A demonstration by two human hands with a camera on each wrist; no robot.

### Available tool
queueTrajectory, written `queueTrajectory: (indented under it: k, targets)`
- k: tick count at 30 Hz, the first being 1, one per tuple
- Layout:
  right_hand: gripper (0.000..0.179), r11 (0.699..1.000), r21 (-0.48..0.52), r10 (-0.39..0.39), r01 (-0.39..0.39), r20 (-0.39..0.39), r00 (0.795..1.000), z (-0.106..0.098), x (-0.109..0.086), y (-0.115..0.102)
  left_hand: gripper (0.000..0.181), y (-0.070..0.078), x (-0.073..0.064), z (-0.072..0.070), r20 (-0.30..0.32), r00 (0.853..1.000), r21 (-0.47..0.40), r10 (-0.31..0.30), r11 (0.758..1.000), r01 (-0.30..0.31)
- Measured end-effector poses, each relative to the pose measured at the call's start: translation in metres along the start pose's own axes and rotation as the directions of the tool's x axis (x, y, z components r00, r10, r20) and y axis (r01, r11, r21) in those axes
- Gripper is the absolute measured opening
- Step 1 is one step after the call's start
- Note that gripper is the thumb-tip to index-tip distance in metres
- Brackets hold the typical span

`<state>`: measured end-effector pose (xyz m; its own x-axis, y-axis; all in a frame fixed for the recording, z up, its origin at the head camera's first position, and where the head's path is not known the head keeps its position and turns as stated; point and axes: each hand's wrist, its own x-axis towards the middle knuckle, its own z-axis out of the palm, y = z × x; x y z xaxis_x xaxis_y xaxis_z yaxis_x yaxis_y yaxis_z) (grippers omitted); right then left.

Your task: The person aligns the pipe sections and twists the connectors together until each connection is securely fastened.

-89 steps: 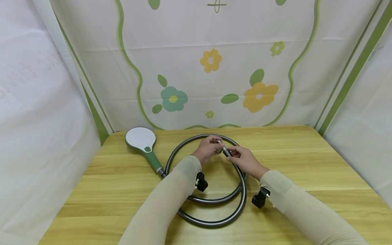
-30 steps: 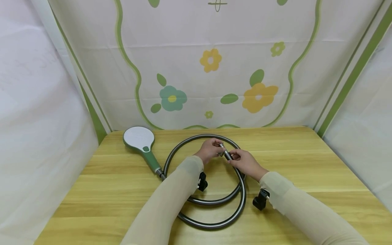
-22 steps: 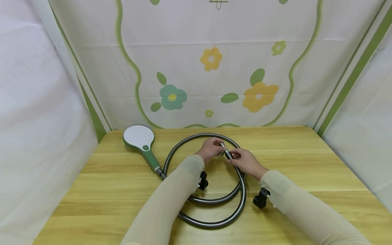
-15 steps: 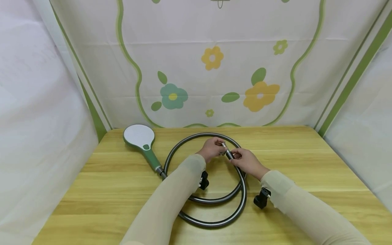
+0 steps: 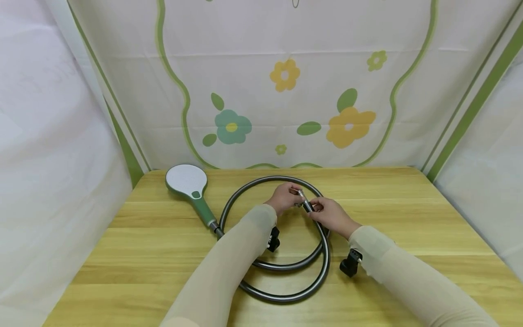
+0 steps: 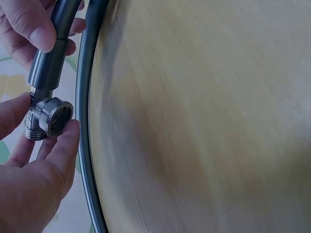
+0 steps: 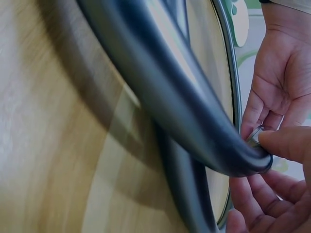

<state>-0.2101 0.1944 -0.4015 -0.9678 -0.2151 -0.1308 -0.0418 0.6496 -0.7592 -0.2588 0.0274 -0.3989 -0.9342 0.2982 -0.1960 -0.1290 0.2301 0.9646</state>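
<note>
Between the thumb and fingers of my left hand (image 5: 282,198) is a small metal threaded tee fitting (image 6: 52,116), its round ringed opening facing sideways in the left wrist view. The dark sleeve (image 6: 47,70) at the end of a grey shower hose (image 5: 282,299) meets the fitting's upper stem. My right hand (image 5: 332,215) pinches the hose just behind that sleeve. In the right wrist view the hose bends toward my right fingertips (image 7: 282,141), and most of the fitting is hidden. At the hose's other end lies a green shower head (image 5: 186,180) with a white face.
The hose lies in loops on the wooden table (image 5: 408,272), beneath and around both hands. A flowered cloth wall (image 5: 253,81) rises behind the table, with white cloth sides left and right. Black wrist cameras (image 5: 349,263) hang below the sleeves.
Both hands keep their hold on the fitting and hose end, and have shifted slightly right with them. The head view has tilted a little, while the shower head stays on the table.
</note>
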Motion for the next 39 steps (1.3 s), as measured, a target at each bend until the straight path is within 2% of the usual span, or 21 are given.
queueTrajectory:
  k: [11,20,31,39]
  targets:
    - [0.039,1.000,-0.024,-0.002,0.002,-0.010,1.000,-0.002,0.000,0.004,0.029,0.001,0.002,0.005,-0.001,1.000,0.060,0.011,0.998,-0.011]
    - [0.037,1.000,-0.027,0.000,0.000,-0.011,1.000,-0.004,0.000,0.008,0.026,-0.002,0.005,0.010,-0.002,0.999,0.073,0.033,0.997,-0.033]
    - [0.040,0.999,-0.040,0.029,-0.029,-0.018,0.999,-0.005,-0.003,0.008,0.024,-0.004,0.008,0.016,-0.001,1.000,0.103,0.011,0.995,-0.011]
    - [0.039,0.998,-0.040,0.039,-0.039,-0.006,0.999,-0.006,-0.006,0.003,0.022,-0.006,0.008,0.017,0.008,1.000,0.120,0.021,0.993,-0.022]
